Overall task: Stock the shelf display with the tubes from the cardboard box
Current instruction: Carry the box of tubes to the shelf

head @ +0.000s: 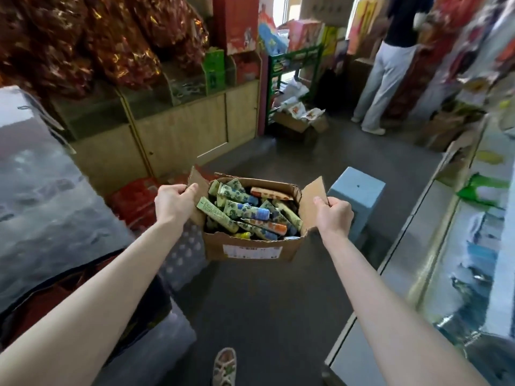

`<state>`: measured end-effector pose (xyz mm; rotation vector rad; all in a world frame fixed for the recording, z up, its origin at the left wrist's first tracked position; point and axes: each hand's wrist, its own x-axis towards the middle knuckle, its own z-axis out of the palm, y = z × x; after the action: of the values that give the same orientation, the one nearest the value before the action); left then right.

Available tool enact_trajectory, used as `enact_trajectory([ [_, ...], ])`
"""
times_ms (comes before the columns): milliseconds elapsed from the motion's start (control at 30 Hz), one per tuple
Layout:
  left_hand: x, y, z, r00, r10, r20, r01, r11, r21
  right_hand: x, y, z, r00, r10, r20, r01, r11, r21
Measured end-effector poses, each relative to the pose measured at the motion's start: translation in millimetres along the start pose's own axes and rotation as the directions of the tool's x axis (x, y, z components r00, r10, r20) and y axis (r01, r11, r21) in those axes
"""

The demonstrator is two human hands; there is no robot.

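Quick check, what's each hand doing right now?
Left hand: grips the left flap of the cardboard box.
Right hand: grips the box's right flap.

No text could be read anywhere. The white label along the lower edge of the near wall of the cardboard box carried lines of print and a few coloured marks, all too blurred to make out. The printing on the tubes inside the box was too small to tell, and the dark marks on the green carton near the back edge of the wooden shelf unit were just as illegible.
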<state>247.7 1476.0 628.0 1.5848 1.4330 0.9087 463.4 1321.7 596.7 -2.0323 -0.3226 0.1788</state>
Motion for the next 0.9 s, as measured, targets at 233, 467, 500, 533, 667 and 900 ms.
enact_trajectory([
  [233, 116, 58, 98, 0.967, 0.107, 0.23, -0.122, 0.991, 0.051, 94, -19, 30, 0.975, 0.096, -0.199, -0.097, 0.995, 0.002],
  [467, 181, 110, 224, 0.896, 0.145, 0.419, -0.162, 0.987, 0.005, 196, -7, 28, 0.908, 0.188, -0.373, -0.19, 0.981, 0.032],
  [500, 188, 117, 244, 0.882, 0.156, 0.445, -0.172, 0.985, -0.006, 212, -2, 27, 0.894, 0.201, -0.401, -0.202, 0.979, 0.041],
  [533, 194, 123, 265, 0.865, 0.163, 0.474, -0.175, 0.984, -0.019, 227, 2, 24, 0.879, 0.214, -0.426, -0.217, 0.975, 0.043],
  [667, 221, 155, 349, 0.808, 0.188, 0.559, -0.202, 0.979, -0.037, 292, 11, 9, 0.834, 0.249, -0.492, -0.257, 0.965, 0.053],
  [900, 258, 227, 486, 0.699, 0.28, 0.658, -0.287, 0.953, -0.1, 400, 15, -25, 0.738, 0.282, -0.613, -0.304, 0.95, 0.071],
])
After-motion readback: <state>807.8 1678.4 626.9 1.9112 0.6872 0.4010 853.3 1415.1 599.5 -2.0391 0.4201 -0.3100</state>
